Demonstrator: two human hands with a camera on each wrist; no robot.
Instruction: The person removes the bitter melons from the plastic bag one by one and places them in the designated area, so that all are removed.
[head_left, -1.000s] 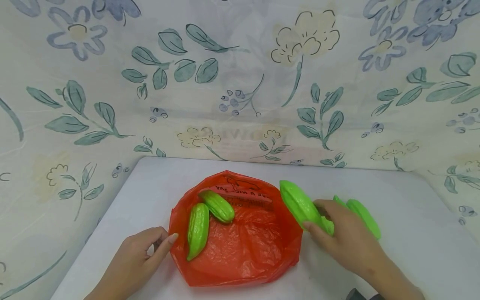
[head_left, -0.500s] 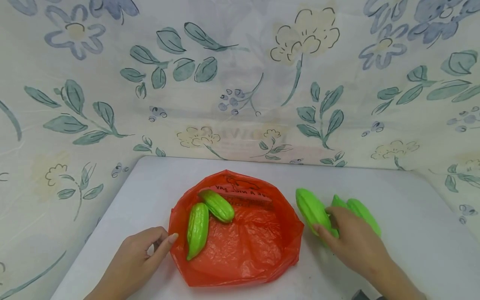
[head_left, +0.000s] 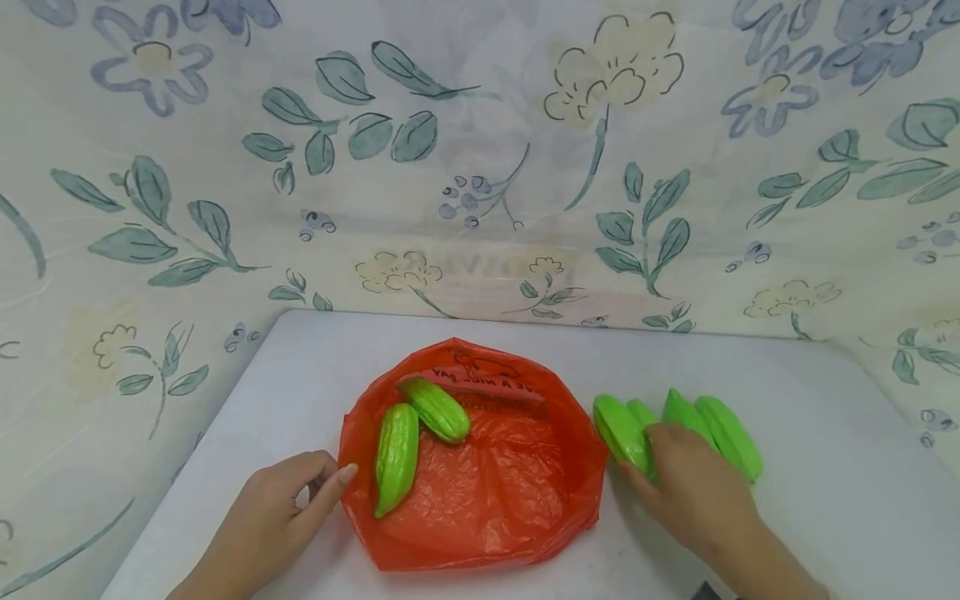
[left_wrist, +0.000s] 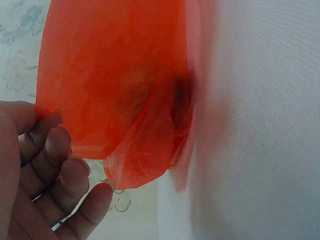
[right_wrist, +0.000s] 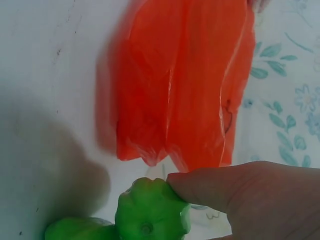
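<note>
Right hand and gripped gourd have lowered beside the bag; left hand pinches its left edge.

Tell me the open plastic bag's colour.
The open, rounded plastic bag is bright red; the head view shows it best.

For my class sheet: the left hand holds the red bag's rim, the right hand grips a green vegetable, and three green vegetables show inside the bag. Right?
The count is wrong: the head view shows two green vegetables inside the red bag, not three. The left hand does hold its rim, and the right hand grips another vegetable.
</note>
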